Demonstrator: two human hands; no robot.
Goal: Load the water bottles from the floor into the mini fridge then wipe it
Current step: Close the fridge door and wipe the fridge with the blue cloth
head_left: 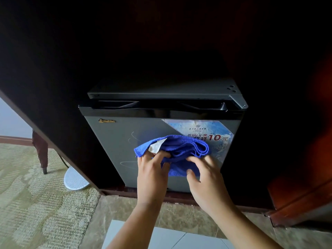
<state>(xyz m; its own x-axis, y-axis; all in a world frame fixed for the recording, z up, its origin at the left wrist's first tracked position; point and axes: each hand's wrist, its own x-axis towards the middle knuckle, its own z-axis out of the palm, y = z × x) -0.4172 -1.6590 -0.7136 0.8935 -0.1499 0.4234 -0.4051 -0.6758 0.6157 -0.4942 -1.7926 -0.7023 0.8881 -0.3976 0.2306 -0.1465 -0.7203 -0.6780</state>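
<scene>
Wiping cloth (179,150): blue and bunched in folds, lying against the closed door of the mini fridge (115,141) at mid-height; a white tag (156,146) shows at its left fold.
Left hand (152,173): fingers curled onto the lower left part of the cloth, gripping it.
Right hand (206,180): fingers bent into the lower right folds, thumb tucked under, holding the cloth too.
Hands together: side by side, close but apart, both forearms reaching up from the bottom edge.
Fridge door: grey, with a gold logo (106,120) at upper left and faint curved smears left of the cloth.
Sticker (206,130): pale blue, printed with "10", at the door's upper right; the cloth covers its lower left corner.
Cabinet (53,69): dark wood, enclosing the fridge.
Cabinet door (305,177): reddish wood, standing open at right.
Floor: brown stone strip (179,216) before the cabinet, white tile (161,238) nearer the camera, patterned beige carpet (27,203) at left.
Left side: a dark furniture leg (42,155) on the carpet, and a white round disc (75,178) beside the cabinet's base.
</scene>
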